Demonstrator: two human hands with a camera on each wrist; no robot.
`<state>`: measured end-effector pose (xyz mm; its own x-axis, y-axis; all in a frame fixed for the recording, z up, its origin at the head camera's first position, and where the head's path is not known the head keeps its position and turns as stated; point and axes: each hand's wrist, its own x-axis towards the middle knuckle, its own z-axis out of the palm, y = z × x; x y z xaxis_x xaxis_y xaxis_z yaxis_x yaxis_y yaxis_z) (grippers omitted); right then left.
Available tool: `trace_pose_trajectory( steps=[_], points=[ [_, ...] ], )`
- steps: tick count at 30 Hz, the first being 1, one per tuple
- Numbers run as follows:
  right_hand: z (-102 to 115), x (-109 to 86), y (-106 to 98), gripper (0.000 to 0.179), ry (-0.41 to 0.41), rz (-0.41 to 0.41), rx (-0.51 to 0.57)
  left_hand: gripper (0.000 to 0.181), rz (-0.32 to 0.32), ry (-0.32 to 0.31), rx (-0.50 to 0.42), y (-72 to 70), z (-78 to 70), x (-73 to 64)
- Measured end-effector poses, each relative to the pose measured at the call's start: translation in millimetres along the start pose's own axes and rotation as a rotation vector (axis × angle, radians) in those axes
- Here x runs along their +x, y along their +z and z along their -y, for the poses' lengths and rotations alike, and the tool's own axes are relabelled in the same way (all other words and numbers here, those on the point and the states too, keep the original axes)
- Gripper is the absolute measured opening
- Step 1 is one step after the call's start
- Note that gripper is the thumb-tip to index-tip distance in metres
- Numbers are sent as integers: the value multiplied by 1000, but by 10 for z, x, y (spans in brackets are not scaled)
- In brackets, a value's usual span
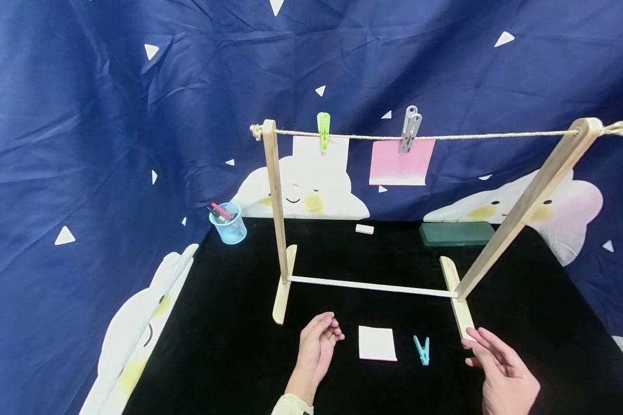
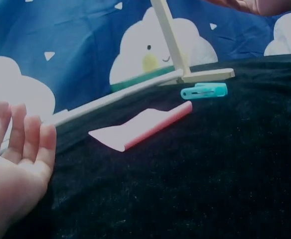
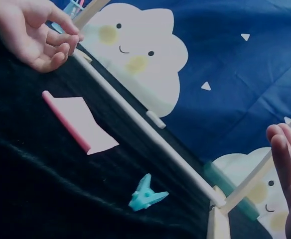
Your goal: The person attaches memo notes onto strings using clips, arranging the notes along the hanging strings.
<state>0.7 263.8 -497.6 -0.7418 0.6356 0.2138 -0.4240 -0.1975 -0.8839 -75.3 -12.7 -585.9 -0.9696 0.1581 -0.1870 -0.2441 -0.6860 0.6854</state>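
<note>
My left hand hovers low over the table left of a pale square of paper, fingers loosely bent and holding nothing. In the left wrist view the paper shows a pink curled edge. A light-blue clothespin lies right of it, its handles spread in the head view. My right hand is beside the right foot of a wooden stand, fingertips overlapping the foot's near end in the head view; nothing is between its fingers. On the stand's rope, a green clothespin holds white paper, and a grey one holds pink paper.
A white crossbar joins the stand's feet. Behind it are a small white block and a dark green box. A blue cup with pens stands at the back left. A blue curtain hangs behind the black tabletop.
</note>
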Motion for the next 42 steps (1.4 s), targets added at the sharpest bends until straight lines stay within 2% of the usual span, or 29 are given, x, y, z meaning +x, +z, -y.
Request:
trace_pose_trajectory(
  steps=[5,9,14,18,21,25,29,36,40,42],
  points=[
    [-92,-25,-28,29,4,-13,69,19,19,3,-41,-56,49,2],
    [-159,-32,-55,30,-4,-2,49,21,37,-3,-55,-74,62,-3],
    [-261,-38,-81,30,10,-16,18,18,32,8,-29,-75,68,10],
    [-365,-42,-111,30,43,-26,0,14,38,33,35,-68,95,23],
    [-435,-59,-121,31,91,-52,-38,13,57,65,105,-54,118,27],
    [-521,-77,-112,33,161,-96,-109,35,67,84,203,-14,136,26],
    [-607,-73,-95,35,217,-126,-192,46,34,76,327,49,144,38],
    [-742,-94,-101,34,256,-116,-298,44,-49,86,631,148,156,63],
    [-797,-104,-117,33,251,-110,-317,48,-71,97,823,205,166,86],
    [-818,-107,-125,32,248,-113,-326,51,-72,124,939,235,177,95]
  ],
)
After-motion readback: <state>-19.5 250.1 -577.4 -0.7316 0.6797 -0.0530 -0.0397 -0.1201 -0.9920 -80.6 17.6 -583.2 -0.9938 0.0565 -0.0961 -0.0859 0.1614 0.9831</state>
